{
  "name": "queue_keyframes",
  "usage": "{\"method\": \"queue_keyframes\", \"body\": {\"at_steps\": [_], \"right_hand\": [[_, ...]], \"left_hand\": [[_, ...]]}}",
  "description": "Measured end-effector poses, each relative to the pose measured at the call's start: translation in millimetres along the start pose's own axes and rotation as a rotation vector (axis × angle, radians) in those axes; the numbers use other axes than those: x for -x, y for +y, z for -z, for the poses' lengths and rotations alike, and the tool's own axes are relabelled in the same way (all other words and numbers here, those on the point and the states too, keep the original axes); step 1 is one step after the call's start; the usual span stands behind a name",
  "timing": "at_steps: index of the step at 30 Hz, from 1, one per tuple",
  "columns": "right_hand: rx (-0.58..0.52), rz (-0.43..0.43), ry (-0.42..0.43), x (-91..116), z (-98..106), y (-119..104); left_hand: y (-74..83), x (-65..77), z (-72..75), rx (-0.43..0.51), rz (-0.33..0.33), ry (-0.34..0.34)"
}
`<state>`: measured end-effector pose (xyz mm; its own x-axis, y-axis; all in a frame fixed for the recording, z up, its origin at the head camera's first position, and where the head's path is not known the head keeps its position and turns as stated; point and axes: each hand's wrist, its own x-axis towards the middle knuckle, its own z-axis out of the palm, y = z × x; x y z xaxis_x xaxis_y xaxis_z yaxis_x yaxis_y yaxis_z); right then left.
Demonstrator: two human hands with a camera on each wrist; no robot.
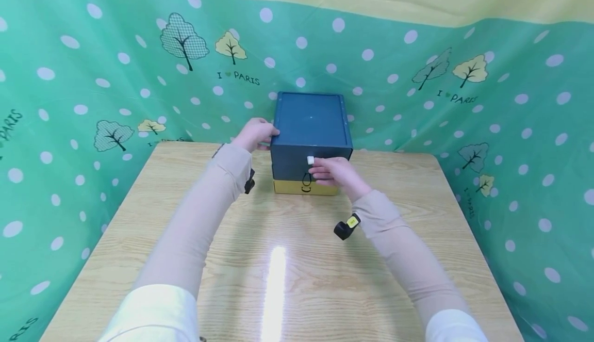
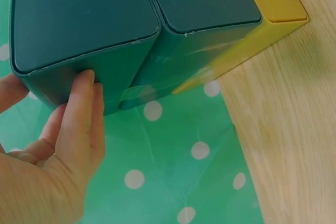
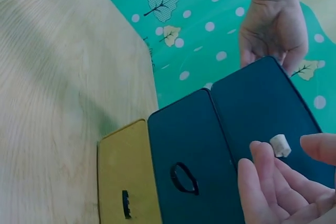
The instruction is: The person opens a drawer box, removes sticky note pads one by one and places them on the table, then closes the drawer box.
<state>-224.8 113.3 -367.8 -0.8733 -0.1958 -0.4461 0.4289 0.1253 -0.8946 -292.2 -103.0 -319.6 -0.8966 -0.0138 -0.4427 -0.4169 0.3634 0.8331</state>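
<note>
A small stacked drawer cabinet (image 1: 311,120) stands against the curtain, with two dark blue drawers above a yellow drawer (image 1: 305,187). A small white knob (image 3: 281,145) sits on the top drawer's front. My left hand (image 1: 255,133) rests at the cabinet's upper left edge, thumb on top. In the left wrist view, its fairly straight fingers (image 2: 79,95) press the side. My right hand (image 1: 337,172) is beside the knob. In the right wrist view, its thumb and fingers stand apart around the knob, not visibly closed on it. A black loop pull (image 3: 184,178) hangs from the middle drawer.
The cabinet is at the back of a light wooden table (image 1: 297,275). A green dotted curtain (image 1: 195,99) with printed trees surrounds the table's back and sides. A black wrist camera (image 1: 343,229) hangs at my right wrist. The yellow drawer has a black pull (image 3: 126,204).
</note>
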Motion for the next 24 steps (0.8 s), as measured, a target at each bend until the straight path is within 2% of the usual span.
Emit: {"method": "queue_keyframes", "body": {"at_steps": [9, 13, 18, 24], "right_hand": [[-0.115, 0.089, 0.105, -1.5, -7.7, 8.1], [-0.118, 0.123, 0.124, -2.9, -9.7, 10.3], [-0.108, 0.133, 0.127, -5.0, -11.3, 10.9], [-0.156, 0.114, 0.138, -7.1, -12.2, 10.5]], "left_hand": [[-1.1, 2.8, -1.6, 0.009, -0.006, 0.023], [-1.3, 3.1, -1.8, 0.017, -0.006, 0.022], [-1.3, 3.9, -2.1, 0.027, -0.006, 0.021], [-1.5, 1.4, -3.3, 0.015, -0.004, 0.039]]}}
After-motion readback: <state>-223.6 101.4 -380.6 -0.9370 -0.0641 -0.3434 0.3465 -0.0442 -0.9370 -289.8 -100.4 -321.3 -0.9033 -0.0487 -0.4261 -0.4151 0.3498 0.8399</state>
